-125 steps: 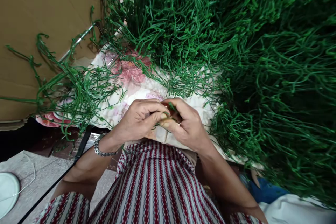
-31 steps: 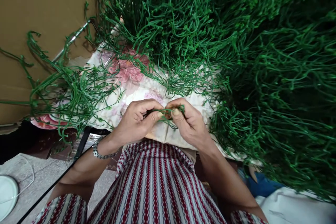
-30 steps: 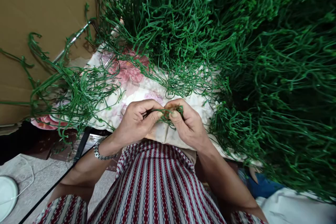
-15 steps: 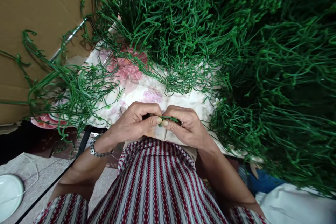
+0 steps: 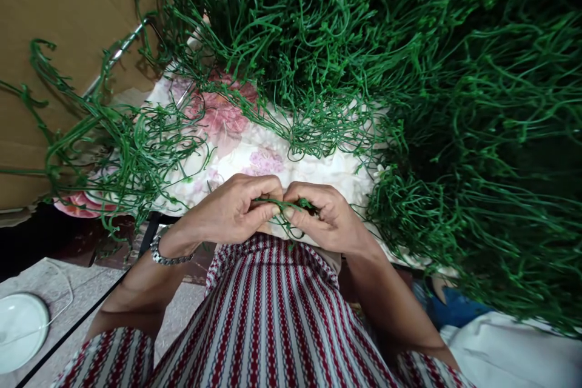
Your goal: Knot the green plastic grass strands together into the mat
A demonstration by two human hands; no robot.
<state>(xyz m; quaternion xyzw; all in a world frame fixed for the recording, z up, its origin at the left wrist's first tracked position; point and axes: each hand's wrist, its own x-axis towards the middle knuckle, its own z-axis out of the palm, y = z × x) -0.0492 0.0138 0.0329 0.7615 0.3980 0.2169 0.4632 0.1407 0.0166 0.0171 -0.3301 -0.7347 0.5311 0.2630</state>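
Just above the striped shirt, my left hand [image 5: 236, 209] and my right hand [image 5: 325, 215] meet, thumb tips nearly touching. Both pinch thin green stems [image 5: 291, 230], which curl out below the thumbs and show between the fingers. Under and beyond the hands lies a white floral cloth [image 5: 231, 160]. A large heap of green stems [image 5: 318, 30] covers the cloth's far side and the right. A smaller loose pile of stems [image 5: 145, 145] rests on the cloth to the left.
A brown cardboard surface [image 5: 68, 6] stands at the left, with a metal rod [image 5: 116, 57] in front of it. A round white object [image 5: 22, 332] is at the lower left. White fabric [image 5: 509, 351] lies at the lower right.
More of the green stems now shows between and below my thumbs, with a loop hanging down. Both hands remain close together, and the view has shifted slightly.
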